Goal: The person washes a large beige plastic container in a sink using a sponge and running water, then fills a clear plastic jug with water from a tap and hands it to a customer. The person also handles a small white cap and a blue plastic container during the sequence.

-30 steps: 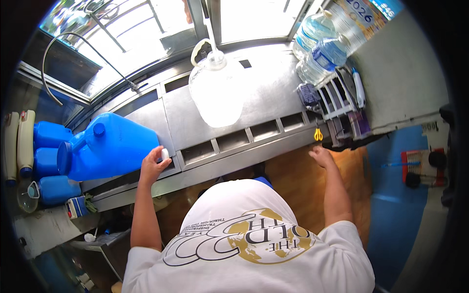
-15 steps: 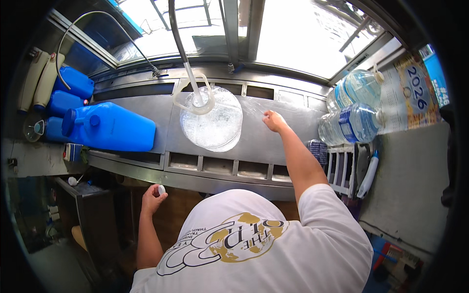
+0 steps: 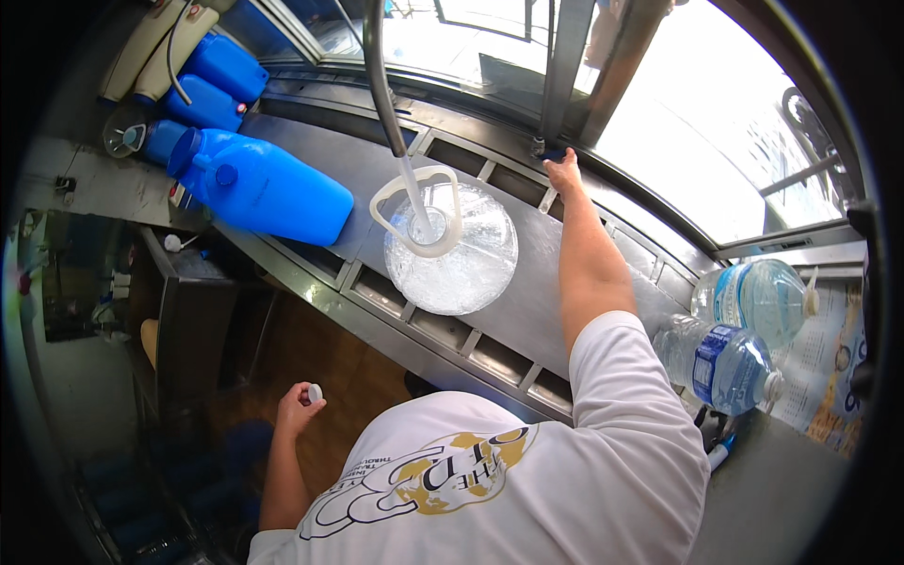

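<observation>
A large clear water bottle (image 3: 471,278) stands on the steel counter with a white carry handle (image 3: 452,207) at its neck. Water runs into its mouth from a hanging metal pipe with a pale end piece (image 3: 414,193), and the inside looks bubbly. At the window ledge, my right hand (image 3: 565,175) has its fingers on the blue lever of a small tap valve (image 3: 538,146), partly hidden by the fingers. Low on the left, away from the counter, my left hand (image 3: 297,411) pinches a round white cap (image 3: 314,393).
A big blue jerrycan (image 3: 273,188) lies on the counter's left, with smaller blue jerrycans (image 3: 224,68) behind it. Two clear water bottles (image 3: 734,367) lie at the right end. Slotted openings (image 3: 438,330) line the steel counter's edges. Windows rise behind.
My right hand has moved from above the counter, right of the bottle, up to the valve at the window ledge. The view has turned. My left hand still holds the cap.
</observation>
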